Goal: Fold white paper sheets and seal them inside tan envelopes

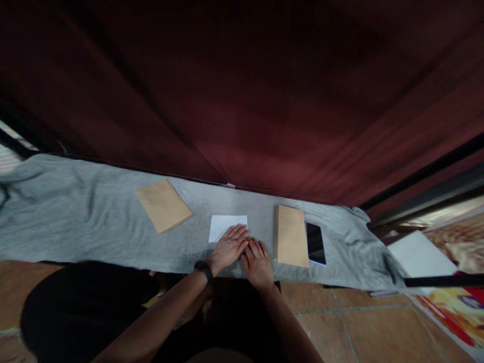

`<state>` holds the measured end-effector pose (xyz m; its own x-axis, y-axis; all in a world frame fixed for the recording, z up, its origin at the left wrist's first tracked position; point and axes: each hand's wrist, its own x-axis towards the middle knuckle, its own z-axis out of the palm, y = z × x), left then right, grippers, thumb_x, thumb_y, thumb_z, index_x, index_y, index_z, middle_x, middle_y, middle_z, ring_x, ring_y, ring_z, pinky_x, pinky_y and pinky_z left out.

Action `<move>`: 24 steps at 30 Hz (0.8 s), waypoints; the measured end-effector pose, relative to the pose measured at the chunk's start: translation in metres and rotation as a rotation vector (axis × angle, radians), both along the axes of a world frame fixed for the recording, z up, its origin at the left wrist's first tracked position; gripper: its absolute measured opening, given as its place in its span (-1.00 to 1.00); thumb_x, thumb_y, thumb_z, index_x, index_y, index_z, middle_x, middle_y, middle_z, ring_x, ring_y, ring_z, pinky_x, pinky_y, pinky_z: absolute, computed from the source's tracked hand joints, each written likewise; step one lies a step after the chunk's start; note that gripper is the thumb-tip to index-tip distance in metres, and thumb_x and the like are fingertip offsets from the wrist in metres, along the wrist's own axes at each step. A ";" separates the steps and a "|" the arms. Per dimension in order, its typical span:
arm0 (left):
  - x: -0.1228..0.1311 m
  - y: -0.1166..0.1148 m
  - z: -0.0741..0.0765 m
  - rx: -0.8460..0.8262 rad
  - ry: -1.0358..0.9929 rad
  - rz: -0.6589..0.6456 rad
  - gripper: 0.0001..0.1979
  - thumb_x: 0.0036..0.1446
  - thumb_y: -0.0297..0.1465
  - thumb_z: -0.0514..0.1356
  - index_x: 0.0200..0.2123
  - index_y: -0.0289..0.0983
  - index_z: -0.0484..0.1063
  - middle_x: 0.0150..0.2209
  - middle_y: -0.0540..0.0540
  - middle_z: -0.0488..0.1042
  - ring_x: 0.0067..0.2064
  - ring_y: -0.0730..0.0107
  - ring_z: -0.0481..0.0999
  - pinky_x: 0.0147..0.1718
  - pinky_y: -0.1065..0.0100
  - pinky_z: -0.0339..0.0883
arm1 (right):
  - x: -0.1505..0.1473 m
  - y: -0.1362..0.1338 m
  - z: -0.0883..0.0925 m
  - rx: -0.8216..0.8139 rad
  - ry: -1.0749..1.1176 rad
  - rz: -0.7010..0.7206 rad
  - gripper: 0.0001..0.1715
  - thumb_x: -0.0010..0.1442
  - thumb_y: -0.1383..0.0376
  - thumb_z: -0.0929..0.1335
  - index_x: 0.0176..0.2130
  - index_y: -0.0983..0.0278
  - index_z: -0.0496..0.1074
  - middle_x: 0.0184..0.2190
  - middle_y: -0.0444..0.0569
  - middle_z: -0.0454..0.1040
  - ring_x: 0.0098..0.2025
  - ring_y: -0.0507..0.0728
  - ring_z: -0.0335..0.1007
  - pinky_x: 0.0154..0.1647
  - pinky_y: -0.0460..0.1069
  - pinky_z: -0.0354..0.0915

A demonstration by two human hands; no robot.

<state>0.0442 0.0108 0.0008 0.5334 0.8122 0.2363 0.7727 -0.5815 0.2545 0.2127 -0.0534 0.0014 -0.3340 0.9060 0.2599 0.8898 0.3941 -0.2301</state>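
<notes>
A white sheet of paper point(222, 225) lies on the grey cloth in front of me. My left hand point(229, 246), with a dark band at the wrist, rests flat over its lower right part, fingers stretched out. Close beside it, my right hand point(257, 260) lies palm down at the paper's lower right corner, its fingers extended on the cloth. The two hands nearly touch at the thumbs. Part of the paper is hidden under the left hand. To the right stands a stack of brown envelopes point(292, 236), and a single brown envelope point(164, 206) lies to the left.
A dark-screened phone point(315, 243) lies right of the stack. Grey cloth point(94, 212) covers the long narrow surface. A dark red curtain-like panel point(242, 111) rises behind it. Tiled floor point(363, 322) shows below, with a colourful printed box point(454, 312) at the far right.
</notes>
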 end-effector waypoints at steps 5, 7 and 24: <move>0.002 0.015 -0.003 -0.007 0.026 0.026 -0.51 0.43 -0.24 -0.13 0.35 -0.13 0.20 0.40 -0.03 0.17 0.43 0.26 0.08 0.40 0.03 -0.09 | -0.001 0.001 0.000 -0.012 0.025 -0.019 -0.47 0.42 0.22 0.21 0.31 0.24 0.28 0.27 0.04 0.37 0.34 0.21 0.20 0.40 0.18 0.02; -0.003 0.023 -0.003 0.007 0.030 0.061 -0.50 0.42 -0.23 -0.10 0.36 -0.11 0.19 0.40 -0.03 0.16 0.44 0.22 0.06 0.40 0.01 -0.11 | -0.001 0.002 0.001 -0.020 0.035 -0.018 -0.47 0.43 0.21 0.20 0.32 0.22 0.27 0.28 0.02 0.36 0.33 0.20 0.21 0.40 0.17 0.01; -0.050 -0.020 0.002 0.018 0.097 -0.035 -0.52 0.43 -0.14 -0.06 0.35 0.05 0.18 0.42 0.04 0.13 0.45 0.20 0.03 0.41 -0.01 -0.21 | 0.003 0.006 0.003 -0.006 -0.003 -0.089 -0.49 0.48 0.19 0.16 0.31 0.20 0.30 0.31 0.00 0.31 0.34 0.24 0.15 0.40 0.23 0.00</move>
